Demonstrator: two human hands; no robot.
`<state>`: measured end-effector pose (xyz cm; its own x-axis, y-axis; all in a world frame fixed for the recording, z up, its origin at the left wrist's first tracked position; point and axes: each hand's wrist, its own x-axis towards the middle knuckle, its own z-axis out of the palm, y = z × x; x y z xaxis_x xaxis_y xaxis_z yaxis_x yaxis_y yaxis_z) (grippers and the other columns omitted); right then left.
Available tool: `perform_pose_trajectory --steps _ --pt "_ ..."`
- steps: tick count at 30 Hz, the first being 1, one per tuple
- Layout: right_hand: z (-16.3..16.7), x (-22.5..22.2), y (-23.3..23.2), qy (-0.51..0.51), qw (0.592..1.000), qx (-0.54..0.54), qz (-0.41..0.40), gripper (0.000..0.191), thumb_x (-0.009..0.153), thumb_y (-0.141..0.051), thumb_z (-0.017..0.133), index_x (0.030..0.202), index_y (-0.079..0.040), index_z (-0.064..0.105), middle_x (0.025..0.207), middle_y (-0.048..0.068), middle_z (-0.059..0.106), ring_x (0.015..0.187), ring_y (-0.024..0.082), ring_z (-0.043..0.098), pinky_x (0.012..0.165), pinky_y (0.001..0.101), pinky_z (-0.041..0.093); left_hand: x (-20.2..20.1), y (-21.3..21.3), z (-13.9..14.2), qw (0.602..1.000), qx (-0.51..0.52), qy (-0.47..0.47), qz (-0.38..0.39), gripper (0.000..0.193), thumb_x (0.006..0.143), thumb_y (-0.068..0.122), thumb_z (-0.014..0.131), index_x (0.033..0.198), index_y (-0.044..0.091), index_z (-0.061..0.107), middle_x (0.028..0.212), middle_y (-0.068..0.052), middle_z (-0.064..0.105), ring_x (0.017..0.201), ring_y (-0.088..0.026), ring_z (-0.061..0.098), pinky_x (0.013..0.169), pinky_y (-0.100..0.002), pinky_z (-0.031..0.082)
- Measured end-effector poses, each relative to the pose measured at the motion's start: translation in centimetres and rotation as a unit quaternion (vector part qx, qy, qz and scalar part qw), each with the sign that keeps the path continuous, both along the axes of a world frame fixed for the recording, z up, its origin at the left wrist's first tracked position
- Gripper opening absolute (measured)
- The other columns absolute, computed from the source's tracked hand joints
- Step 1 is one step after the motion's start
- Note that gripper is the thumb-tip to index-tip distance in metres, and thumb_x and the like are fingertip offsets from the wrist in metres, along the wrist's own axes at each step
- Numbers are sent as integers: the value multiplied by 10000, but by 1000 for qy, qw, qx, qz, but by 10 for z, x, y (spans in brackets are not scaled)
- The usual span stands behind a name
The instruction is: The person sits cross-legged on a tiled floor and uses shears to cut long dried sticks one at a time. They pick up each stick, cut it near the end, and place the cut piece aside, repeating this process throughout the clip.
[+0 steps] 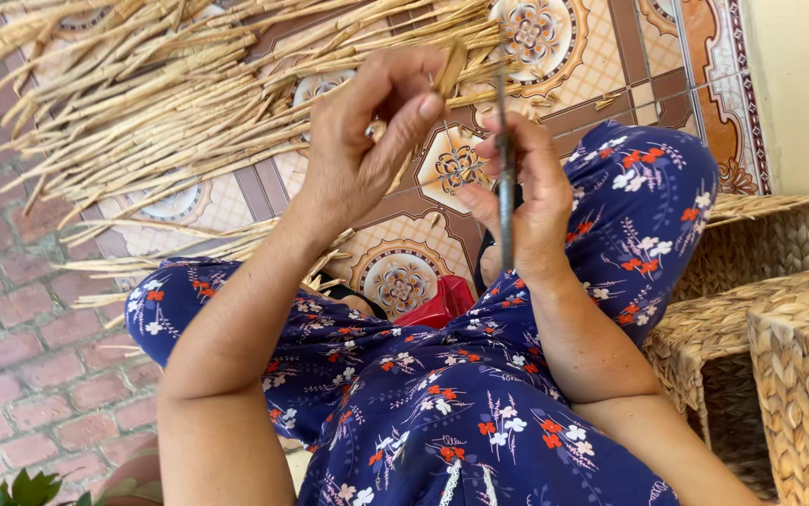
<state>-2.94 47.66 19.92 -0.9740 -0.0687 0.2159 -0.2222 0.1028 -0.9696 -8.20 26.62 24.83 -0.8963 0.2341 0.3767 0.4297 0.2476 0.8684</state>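
My left hand point(367, 141) is raised in front of me, its thumb and forefinger pinching a dried straw-coloured strand point(449, 70). My right hand point(528, 192) is close beside it, fingers closed around a thin dark metal tool point(505, 178) that stands upright, its tip near the strand. A large bundle of dried strands point(170, 84) lies fanned across the patterned tile floor point(404, 272) beyond my hands. My knees, in blue flowered cloth point(442, 394), fill the bottom of the view.
Woven straw baskets point(779, 319) stand stacked at the right, against a pale wall point(808, 84). A red-brick pavement point(11, 337) runs down the left. A red object point(437, 305) shows between my knees. Green leaves point(11, 489) peek in at the bottom left.
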Motion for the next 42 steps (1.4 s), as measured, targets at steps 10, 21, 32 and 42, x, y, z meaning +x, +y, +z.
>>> perform_pose_trajectory --steps 10,21,32,42 --pt "9 8 -4 135 983 118 -21 703 846 -287 948 1400 -62 577 1106 49 613 893 138 593 791 259 525 30 12 2 996 62 -50 -33 115 1134 93 639 1220 20 666 894 -12 674 761 -41 629 680 -190 512" --pt "0 13 -5 15 997 -27 66 666 906 -212 907 1455 -70 557 1287 18 647 1039 78 650 893 232 582 37 6 0 993 78 -84 -2 145 1044 120 771 1104 44 662 903 27 693 759 -34 646 673 -194 514" --pt "1 13 -4 77 995 50 31 684 874 -243 922 1443 -96 572 1128 10 637 935 79 650 840 225 567 42 11 5 992 98 -78 -30 202 1050 130 777 1164 43 634 986 15 676 783 -16 629 687 -168 530" --pt "8 11 -4 108 991 70 27 718 859 -310 936 1427 -77 564 1090 41 610 960 145 610 858 268 535 49 12 11 975 160 -151 -40 122 1124 95 642 1206 6 627 998 -23 704 824 -53 697 773 -212 594"
